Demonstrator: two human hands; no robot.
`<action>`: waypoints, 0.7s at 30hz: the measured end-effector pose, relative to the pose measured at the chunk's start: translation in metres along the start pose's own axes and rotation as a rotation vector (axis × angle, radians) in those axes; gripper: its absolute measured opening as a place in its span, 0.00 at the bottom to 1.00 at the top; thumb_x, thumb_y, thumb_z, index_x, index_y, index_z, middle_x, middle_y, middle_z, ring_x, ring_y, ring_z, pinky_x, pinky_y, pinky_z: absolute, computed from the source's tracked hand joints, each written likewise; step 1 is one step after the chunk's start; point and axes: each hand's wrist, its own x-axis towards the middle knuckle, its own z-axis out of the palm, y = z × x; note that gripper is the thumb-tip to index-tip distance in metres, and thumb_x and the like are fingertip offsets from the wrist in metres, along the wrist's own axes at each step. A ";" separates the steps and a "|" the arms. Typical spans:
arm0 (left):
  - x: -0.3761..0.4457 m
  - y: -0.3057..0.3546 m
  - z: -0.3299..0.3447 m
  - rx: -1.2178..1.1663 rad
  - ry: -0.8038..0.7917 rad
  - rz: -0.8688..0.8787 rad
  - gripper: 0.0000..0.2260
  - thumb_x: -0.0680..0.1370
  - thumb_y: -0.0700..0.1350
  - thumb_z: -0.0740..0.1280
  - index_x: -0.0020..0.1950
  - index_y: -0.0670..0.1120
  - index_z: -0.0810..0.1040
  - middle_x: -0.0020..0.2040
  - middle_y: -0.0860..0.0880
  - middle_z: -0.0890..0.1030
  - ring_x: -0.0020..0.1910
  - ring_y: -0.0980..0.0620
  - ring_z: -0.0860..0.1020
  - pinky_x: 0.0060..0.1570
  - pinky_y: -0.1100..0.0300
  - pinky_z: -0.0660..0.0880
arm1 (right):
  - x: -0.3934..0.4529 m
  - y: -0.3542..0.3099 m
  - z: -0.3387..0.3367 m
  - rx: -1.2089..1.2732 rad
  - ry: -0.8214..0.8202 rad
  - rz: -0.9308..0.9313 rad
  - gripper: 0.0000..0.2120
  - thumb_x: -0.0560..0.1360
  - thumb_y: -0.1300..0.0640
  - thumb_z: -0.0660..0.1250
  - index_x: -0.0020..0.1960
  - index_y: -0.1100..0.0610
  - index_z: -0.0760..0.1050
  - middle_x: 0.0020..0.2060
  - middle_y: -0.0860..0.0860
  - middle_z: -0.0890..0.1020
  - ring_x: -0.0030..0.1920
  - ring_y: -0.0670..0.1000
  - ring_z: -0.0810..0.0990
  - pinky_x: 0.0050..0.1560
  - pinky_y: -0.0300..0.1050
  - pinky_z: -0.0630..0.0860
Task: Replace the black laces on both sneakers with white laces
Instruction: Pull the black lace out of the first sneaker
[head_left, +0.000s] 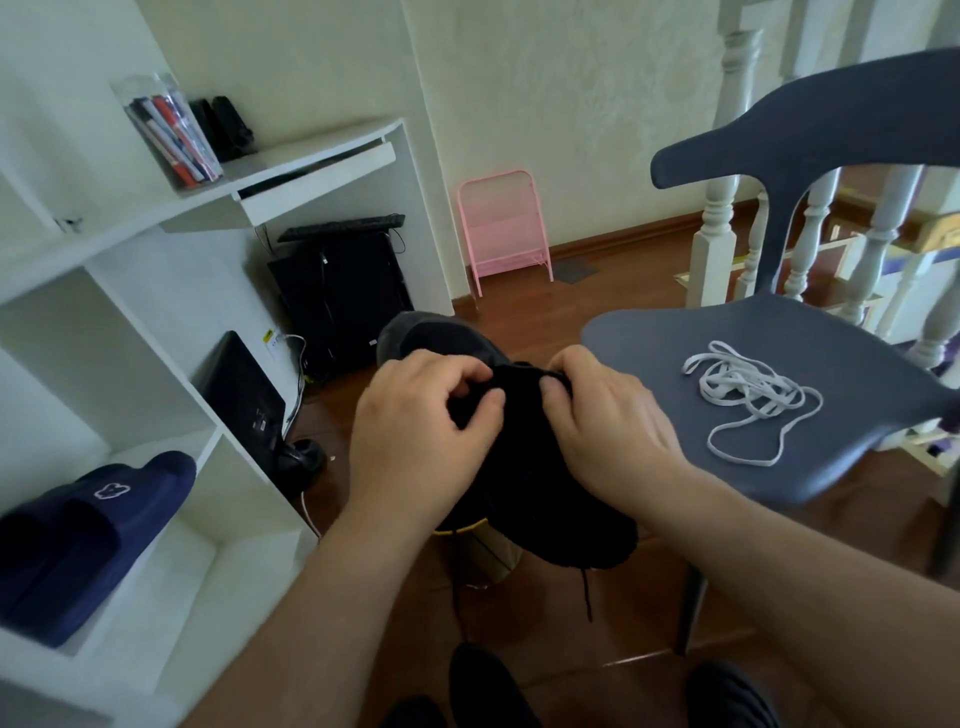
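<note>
Gripping one black sneaker (524, 467) in the air, the two hands work at its top. The left hand (415, 421) has its fingers curled over the sneaker's near edge, thumb and forefinger pinching dark material there. The right hand (602, 421) mirrors it just beside, fingertips pinched on the same dark upper. Whether either pinch is on a lace or on the shoe's fabric is too dark to tell. The sneaker's toe points away past the knuckles, and its heel hangs below the wrists. One black lace end (587, 592) dangles from the underside, below the right wrist.

To the right of the right hand stands one grey chair (649, 332), its seat just beside the sneaker. On that seat lies one loose tangle of white laces (748, 389), well apart from the fingers; how many laces are in it cannot be counted.

Below the forearms, near the bottom edge, two dark shoe shapes (483, 680) show on the wooden floor.

To the left of the left hand is one white shelf unit (171, 322). One dark blue slipper (98, 525) rests in its lower compartment, and one clear box of pens (171, 135) stands on top. Beyond the hands, one pink rack (501, 228) leans by the wall.
</note>
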 end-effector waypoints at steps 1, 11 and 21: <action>0.000 0.003 0.004 0.038 -0.009 -0.014 0.10 0.77 0.56 0.72 0.57 0.57 0.83 0.47 0.61 0.77 0.49 0.56 0.75 0.51 0.51 0.76 | -0.002 -0.003 0.001 0.011 -0.003 -0.012 0.07 0.85 0.47 0.56 0.55 0.49 0.69 0.40 0.45 0.75 0.41 0.53 0.72 0.41 0.51 0.66; 0.000 0.006 0.009 0.105 0.037 -0.088 0.04 0.78 0.55 0.72 0.52 0.60 0.84 0.42 0.60 0.79 0.46 0.56 0.77 0.48 0.47 0.78 | -0.011 -0.010 0.004 -0.031 0.077 -0.158 0.10 0.82 0.43 0.62 0.52 0.49 0.72 0.39 0.43 0.76 0.38 0.49 0.72 0.36 0.48 0.66; 0.001 0.002 -0.010 -0.710 -0.379 -0.295 0.12 0.74 0.39 0.63 0.33 0.53 0.73 0.30 0.55 0.70 0.28 0.56 0.69 0.30 0.59 0.66 | 0.012 0.024 0.001 -0.001 0.114 0.035 0.10 0.80 0.44 0.67 0.52 0.49 0.80 0.45 0.50 0.85 0.50 0.59 0.82 0.46 0.53 0.78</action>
